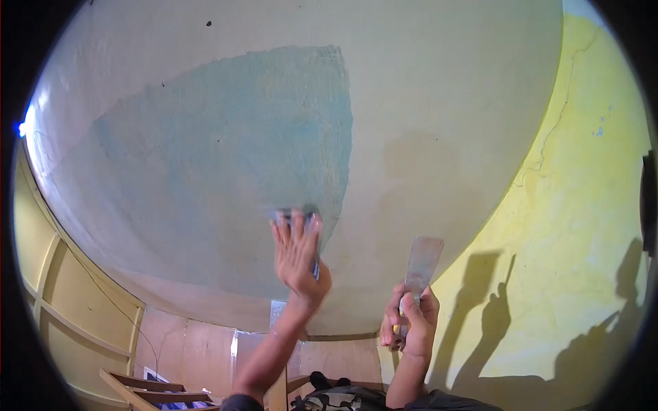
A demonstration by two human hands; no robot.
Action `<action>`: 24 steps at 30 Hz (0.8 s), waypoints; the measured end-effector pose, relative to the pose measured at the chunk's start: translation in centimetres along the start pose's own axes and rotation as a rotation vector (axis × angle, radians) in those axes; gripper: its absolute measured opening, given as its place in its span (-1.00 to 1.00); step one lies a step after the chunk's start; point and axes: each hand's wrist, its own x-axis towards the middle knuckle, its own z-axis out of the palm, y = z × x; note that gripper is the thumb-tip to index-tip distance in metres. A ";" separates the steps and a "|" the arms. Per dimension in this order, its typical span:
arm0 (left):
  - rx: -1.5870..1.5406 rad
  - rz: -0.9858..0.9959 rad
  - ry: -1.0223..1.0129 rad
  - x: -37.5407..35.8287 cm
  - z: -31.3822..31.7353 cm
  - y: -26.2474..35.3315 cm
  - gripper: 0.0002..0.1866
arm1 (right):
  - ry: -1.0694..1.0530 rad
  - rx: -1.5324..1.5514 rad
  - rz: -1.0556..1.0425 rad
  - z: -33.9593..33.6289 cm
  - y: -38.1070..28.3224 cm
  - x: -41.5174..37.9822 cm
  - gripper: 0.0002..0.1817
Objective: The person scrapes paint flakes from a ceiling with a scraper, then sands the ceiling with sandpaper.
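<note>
My left hand [298,257] is raised to the ceiling, its fingers pressed along a putty knife [295,215] whose blade lies against the surface and is smeared by motion. A bit of blue, perhaps its handle, shows by the wrist. On the ceiling around it is a large bluish-green patch [240,137] with a ragged edge, bordered by paler grey-white coating [439,89]. Lower right, my right hand [415,318] grips a second putty knife [423,260]; its wide metal blade points up, apart from the ceiling.
A yellow wall [541,294] with a long crack and cast shadows stands at the right. At the lower left are a wooden ladder [151,390], a hanging cable [123,312] and a panelled yellowish wall [79,322]. A bright light [24,128] shines at the far left.
</note>
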 end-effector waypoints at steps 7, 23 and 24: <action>0.107 0.215 0.061 21.1 4.4 3.8 -0.28 | -0.077 -0.023 -0.012 0.3 0.0 -0.3 -0.68; 0.009 0.238 -0.291 9.3 6.9 5.1 -0.29 | -0.035 -0.125 -0.007 1.7 0.5 -0.3 -0.64; -0.009 0.223 -0.308 8.3 6.3 5.0 -0.29 | -0.022 -0.125 -0.035 2.5 0.3 -0.3 -0.64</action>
